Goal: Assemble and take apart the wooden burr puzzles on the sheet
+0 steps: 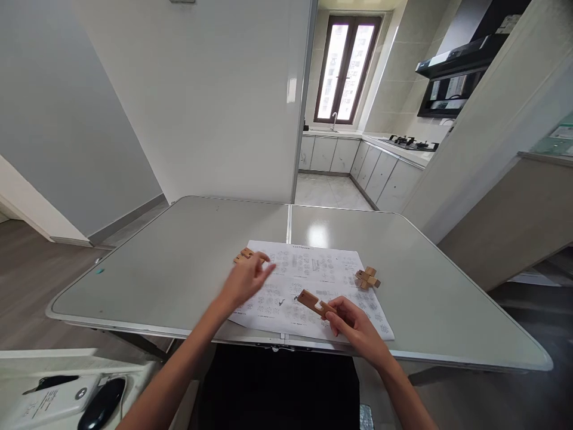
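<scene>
My right hand (351, 322) pinches one end of a notched wooden puzzle piece (308, 300), held tilted above the printed sheet (322, 280). The cut-out in the piece's side faces up. My left hand (248, 278) is over the sheet's left edge, slightly blurred, thumb and forefinger apart with nothing seen between them. Beside its fingers lie more wooden puzzle pieces (244, 255), partly hidden by the hand. An assembled cross-shaped wooden puzzle (367, 278) rests at the sheet's right edge.
The sheet lies on a grey folding table (179, 263) with a seam down its middle. A small green object (99, 271) is near the left edge. At lower left, a white surface holds a black mouse (104, 403) and a white box (58, 400).
</scene>
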### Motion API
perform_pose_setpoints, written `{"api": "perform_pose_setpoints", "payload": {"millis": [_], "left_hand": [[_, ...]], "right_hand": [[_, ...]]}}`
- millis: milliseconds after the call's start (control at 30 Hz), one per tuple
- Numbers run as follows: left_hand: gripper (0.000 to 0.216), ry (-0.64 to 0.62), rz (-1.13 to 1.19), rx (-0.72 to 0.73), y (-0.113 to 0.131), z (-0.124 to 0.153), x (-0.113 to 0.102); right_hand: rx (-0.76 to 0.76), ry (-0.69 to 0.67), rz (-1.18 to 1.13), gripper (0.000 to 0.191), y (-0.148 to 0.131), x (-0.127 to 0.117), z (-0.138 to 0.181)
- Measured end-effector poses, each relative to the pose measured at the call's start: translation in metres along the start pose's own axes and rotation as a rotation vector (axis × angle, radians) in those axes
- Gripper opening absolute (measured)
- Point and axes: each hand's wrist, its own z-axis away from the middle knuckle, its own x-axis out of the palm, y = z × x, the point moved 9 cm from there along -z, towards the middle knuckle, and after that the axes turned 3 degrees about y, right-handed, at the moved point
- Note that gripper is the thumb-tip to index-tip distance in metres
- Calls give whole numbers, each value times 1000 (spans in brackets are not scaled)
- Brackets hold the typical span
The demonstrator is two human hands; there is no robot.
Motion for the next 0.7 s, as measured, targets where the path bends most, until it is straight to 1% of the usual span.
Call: {"api": "perform_pose_setpoints", "payload": {"millis": [33, 67, 100, 133, 233, 300, 333, 400, 500, 600, 633, 700], "left_hand": [[46, -116, 117, 103, 23, 9, 13], [47, -204, 211, 161, 41, 19, 23], [47, -263, 282, 178, 54, 28, 30], [46, -294, 334, 175, 64, 35, 36], [43, -358, 488, 118, 79, 48, 53], [43, -384, 588, 60, 78, 50, 61], [43, -374, 620, 31, 75, 49, 62], [42, -315, 650, -24, 62, 43, 59], [45, -154, 603, -120, 25, 31, 38], [47, 25, 381, -209, -23, 22, 6], [48, 69, 294, -248, -39, 20, -4], [53, 114, 83, -328, -68, 19, -20]], "right_hand": [[0, -1, -1, 34, 0, 0, 0], [0, -1, -2, 35, -1, 0, 0], [-1, -3, -3, 35, -1, 1, 0], [-1, -4, -3, 36, -2, 1, 0], [-9, -7, -5, 37, -2, 2, 0], [-13, -15, -14, 36, -1, 3, -1], [-17, -14, -26, 36, -1, 3, -1], [-22, -2, -62, 36, -1, 2, -2], [-17, 26, -105, 37, -1, 1, -2], [-11, 26, -101, 36, -2, 1, -2], [-12, 23, -97, 36, -2, 2, -2], [-12, 21, -91, 35, -3, 2, -1]]}}
